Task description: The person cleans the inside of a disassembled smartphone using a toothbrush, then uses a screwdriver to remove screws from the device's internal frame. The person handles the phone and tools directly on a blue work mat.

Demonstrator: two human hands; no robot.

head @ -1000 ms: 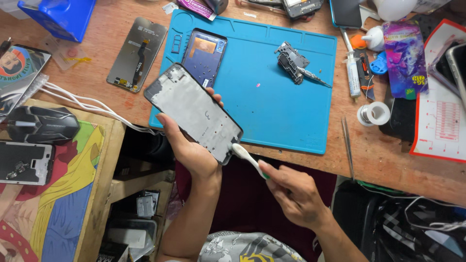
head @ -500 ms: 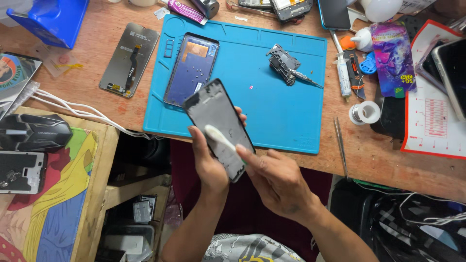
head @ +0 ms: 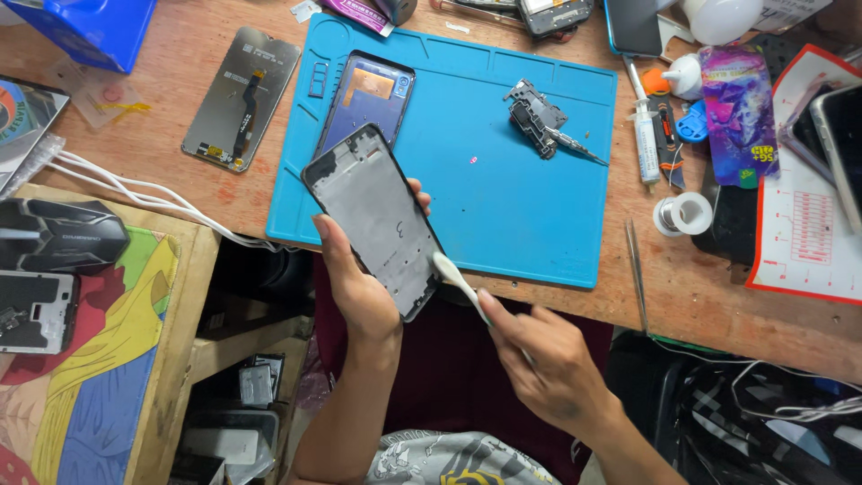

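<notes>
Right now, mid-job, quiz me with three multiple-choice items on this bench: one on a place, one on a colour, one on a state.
1. Where does the detached phone screen with its flex cable lie?
A. on the bare wooden desk left of the mat
B. inside the blue bin
C. on the red sheet

2. What colour is the work mat?
A. green
B. blue
C. grey

3. How is the phone frame held?
A. lying flat on the mat
B. clamped in a vise
C. raised in the left hand, with the white brush in the right hand touching its edge

Answers:
1 A, it rests on wood just off the mat's left edge.
2 B, the whole mat is blue.
3 C, left fingers wrap the frame and the brush tip meets its lower right edge.
</notes>
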